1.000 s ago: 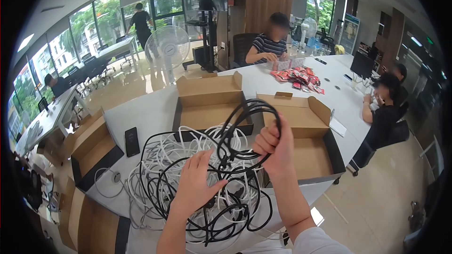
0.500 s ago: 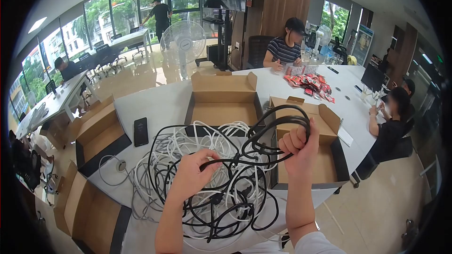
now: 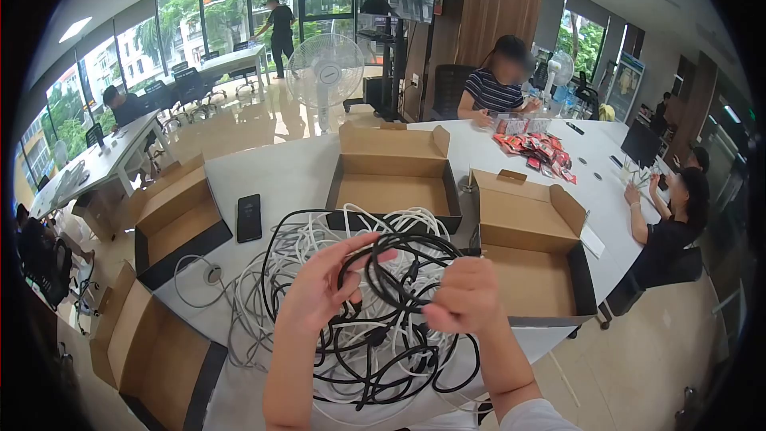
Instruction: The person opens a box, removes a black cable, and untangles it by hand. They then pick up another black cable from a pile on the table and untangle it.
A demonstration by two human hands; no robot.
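A looped black cable (image 3: pixel 381 275) is held up between both hands above the pile. My left hand (image 3: pixel 323 283) has its fingers and thumb around the left side of the loops. On the other side, my right hand (image 3: pixel 469 294) is closed in a fist on the same cable. Beneath them lies a tangled heap of white cables (image 3: pixel 279 271) and black cables, some with dark connectors. Part of the heap is hidden behind my hands and forearms.
Open cardboard boxes stand around the heap: one behind (image 3: pixel 395 183), one on the right (image 3: pixel 527 271), and two on the left (image 3: pixel 179 227) (image 3: pixel 159 359). A phone (image 3: pixel 249 218) lies at the left. Red packets (image 3: pixel 536 152) lie before a seated person (image 3: pixel 499 92). Others sit at right.
My right hand has come left and down, bringing the black loops close to my left hand. My left hand has risen slightly and now takes in the loops. The view has shifted a little.
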